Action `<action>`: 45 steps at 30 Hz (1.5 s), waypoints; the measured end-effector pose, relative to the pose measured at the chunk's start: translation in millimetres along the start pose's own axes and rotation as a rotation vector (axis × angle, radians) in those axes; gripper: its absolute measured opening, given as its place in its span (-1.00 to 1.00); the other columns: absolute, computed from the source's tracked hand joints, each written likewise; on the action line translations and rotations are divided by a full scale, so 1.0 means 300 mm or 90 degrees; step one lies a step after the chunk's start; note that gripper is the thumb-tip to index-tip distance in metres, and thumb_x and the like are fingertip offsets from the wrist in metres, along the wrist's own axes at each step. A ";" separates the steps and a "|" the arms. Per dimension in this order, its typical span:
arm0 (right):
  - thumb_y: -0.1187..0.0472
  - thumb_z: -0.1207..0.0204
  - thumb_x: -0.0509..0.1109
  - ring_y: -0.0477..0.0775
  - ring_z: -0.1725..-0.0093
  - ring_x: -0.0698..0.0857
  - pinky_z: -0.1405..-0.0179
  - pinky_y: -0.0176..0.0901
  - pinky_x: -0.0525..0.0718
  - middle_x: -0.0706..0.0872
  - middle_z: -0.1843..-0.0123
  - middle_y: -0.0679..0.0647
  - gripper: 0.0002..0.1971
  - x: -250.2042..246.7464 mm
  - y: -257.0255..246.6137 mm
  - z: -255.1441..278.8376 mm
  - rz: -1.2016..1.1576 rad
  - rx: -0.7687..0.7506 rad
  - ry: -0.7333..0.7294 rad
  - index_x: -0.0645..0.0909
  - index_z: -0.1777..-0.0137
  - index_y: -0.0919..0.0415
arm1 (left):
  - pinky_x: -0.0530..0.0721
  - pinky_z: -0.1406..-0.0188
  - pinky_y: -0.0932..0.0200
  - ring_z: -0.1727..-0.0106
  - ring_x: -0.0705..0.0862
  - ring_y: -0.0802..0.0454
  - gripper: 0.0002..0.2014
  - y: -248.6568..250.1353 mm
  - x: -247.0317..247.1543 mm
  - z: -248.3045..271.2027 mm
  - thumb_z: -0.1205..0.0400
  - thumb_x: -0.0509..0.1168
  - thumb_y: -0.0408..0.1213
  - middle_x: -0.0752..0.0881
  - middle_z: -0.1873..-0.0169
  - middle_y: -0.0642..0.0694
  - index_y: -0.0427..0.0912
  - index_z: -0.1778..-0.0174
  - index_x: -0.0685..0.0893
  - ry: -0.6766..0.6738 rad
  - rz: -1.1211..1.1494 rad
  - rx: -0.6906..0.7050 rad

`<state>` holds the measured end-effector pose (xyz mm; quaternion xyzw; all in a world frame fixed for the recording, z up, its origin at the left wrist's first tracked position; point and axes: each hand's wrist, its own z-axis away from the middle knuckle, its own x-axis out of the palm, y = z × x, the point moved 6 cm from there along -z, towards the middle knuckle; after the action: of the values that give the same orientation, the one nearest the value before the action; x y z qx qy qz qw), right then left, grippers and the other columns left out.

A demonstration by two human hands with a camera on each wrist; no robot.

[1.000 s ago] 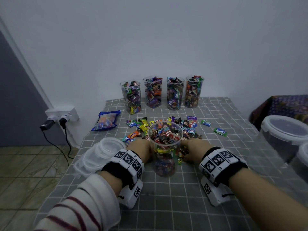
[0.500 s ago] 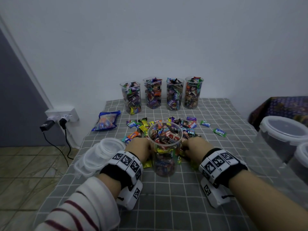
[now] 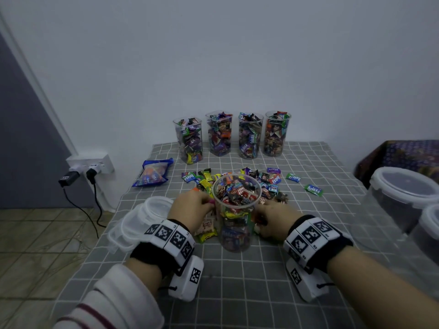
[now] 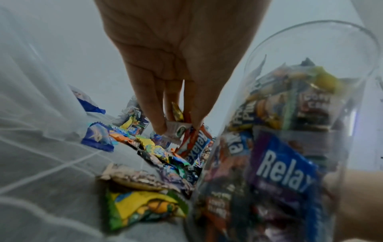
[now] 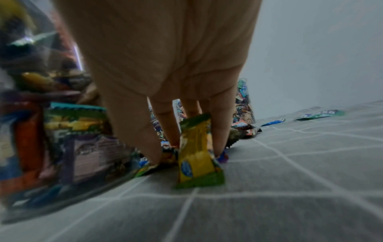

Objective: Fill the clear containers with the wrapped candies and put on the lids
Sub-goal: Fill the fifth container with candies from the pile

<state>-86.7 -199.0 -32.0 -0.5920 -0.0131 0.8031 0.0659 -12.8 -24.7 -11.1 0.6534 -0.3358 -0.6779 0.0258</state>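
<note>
Head view: near container upright at table centre, filled with candies to the rim, no lid on. Left hand just left of it, right hand just right, both low over loose candies on the cloth. Four filled containers in a row at the far edge, lidless. Stacked lids at the left edge.

Left wrist view: left fingers close together, thumb opposed, pinching a small bunch of wrapped candies above the pile.

Right wrist view: right fingers slightly spread, tips down on the cloth, gripping a yellow candy held upright; blurred container at left.
</note>
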 end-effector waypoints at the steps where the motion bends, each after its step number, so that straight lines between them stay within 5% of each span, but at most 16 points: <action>1: 0.04 -0.58 0.29 0.16 -0.34 0.52 -0.30 -0.03 0.55 0.49 -0.38 0.15 -0.51 -0.003 -0.004 0.002 0.002 -0.004 0.011 0.38 -0.50 0.07 | 0.61 0.03 0.09 0.04 0.67 0.01 -0.84 0.000 -0.008 0.002 -0.63 0.31 -0.18 0.78 0.07 -0.05 -0.04 -0.02 0.78 0.008 0.022 -0.002; 4: 0.10 -0.65 0.20 0.14 -0.32 0.54 -0.30 -0.06 0.53 0.54 -0.34 0.16 -0.62 -0.013 -0.012 0.004 0.013 -0.008 0.031 0.47 -0.43 0.14 | 0.49 0.13 0.22 0.12 0.63 0.11 -0.82 0.010 -0.038 0.012 -0.65 0.30 -0.18 0.78 0.09 -0.02 -0.04 -0.08 0.78 0.043 0.060 0.001; 9: 0.18 -0.64 0.21 0.11 -0.24 0.58 -0.22 -0.10 0.56 0.59 -0.26 0.14 -0.73 -0.020 0.010 -0.004 -0.016 0.021 0.038 0.57 -0.28 0.19 | 0.49 0.22 0.23 0.39 0.52 0.25 -0.82 0.013 -0.075 0.022 -0.64 0.31 -0.18 0.57 0.45 0.19 -0.08 -0.06 0.78 0.086 0.125 -0.007; 15: 0.23 -0.60 0.28 0.04 0.06 0.57 0.13 -0.19 0.57 0.60 0.03 0.09 -0.85 -0.053 0.082 0.018 -0.205 0.065 0.122 0.50 0.22 0.10 | 0.69 0.05 0.07 0.22 0.68 0.12 -0.85 0.014 -0.130 0.033 -0.61 0.35 -0.26 0.69 0.32 0.13 -0.11 -0.04 0.79 0.133 0.236 -0.013; 20: 0.27 -0.58 0.33 0.07 0.10 0.60 0.13 -0.15 0.55 0.62 0.13 0.09 -0.84 -0.148 0.122 0.068 -0.342 0.060 0.240 0.53 0.24 0.12 | 0.73 -0.05 -0.06 0.13 0.74 0.08 -0.85 -0.006 -0.156 0.033 -0.60 0.34 -0.30 0.77 0.22 0.02 -0.10 -0.02 0.79 0.160 0.301 -0.017; 22: 0.28 -0.57 0.34 0.05 0.21 0.59 0.30 -0.18 0.54 0.62 0.21 0.09 -0.77 -0.198 0.121 0.088 -0.413 0.036 0.279 0.51 0.31 0.06 | 0.71 -0.10 -0.09 0.10 0.75 0.05 -0.86 -0.006 -0.162 0.032 -0.60 0.34 -0.30 0.78 0.20 -0.02 -0.08 0.00 0.79 0.166 0.317 -0.014; 26: 0.29 -0.57 0.34 -0.03 0.28 0.58 0.31 -0.27 0.49 0.64 0.27 0.07 -0.83 -0.303 0.092 0.141 -0.496 -0.028 0.372 0.56 0.26 0.12 | 0.70 -0.09 -0.14 0.09 0.74 -0.02 -0.86 0.011 -0.178 0.036 -0.60 0.33 -0.30 0.79 0.16 -0.10 -0.09 0.00 0.78 0.183 0.335 -0.001; 29: 0.33 -0.54 0.37 0.07 0.22 0.61 0.14 -0.07 0.60 0.67 0.25 0.12 -0.82 -0.357 0.057 0.170 -0.580 -0.084 0.426 0.59 0.27 0.09 | 0.70 -0.08 -0.18 0.08 0.72 -0.06 -0.84 0.024 -0.199 0.038 -0.60 0.33 -0.28 0.78 0.15 -0.11 -0.13 -0.03 0.78 0.207 0.335 0.013; 37: 0.32 -0.54 0.37 0.10 0.09 0.66 -0.03 0.12 0.67 0.71 0.11 0.12 -0.94 -0.354 -0.104 0.171 -0.533 -0.183 0.407 0.66 0.14 0.21 | 0.73 -0.03 -0.13 0.13 0.73 0.00 -0.88 0.060 -0.227 0.051 -0.61 0.33 -0.28 0.77 0.21 -0.02 0.01 0.04 0.75 0.218 0.354 0.027; 45: 0.20 -0.54 0.39 -0.02 -0.08 0.60 -0.11 -0.16 0.57 0.68 -0.07 0.04 -0.90 -0.335 -0.156 0.182 -0.398 -0.190 0.381 0.65 -0.03 0.13 | 0.73 -0.02 -0.07 0.14 0.71 0.04 -0.86 0.058 -0.231 0.058 -0.61 0.33 -0.28 0.75 0.24 0.03 0.09 0.10 0.71 0.218 0.359 0.033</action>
<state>-105.4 -161.8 84.4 -0.7685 -0.2868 0.5279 0.2201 -25.5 2.0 56.1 0.6398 -0.5115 -0.5154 0.2520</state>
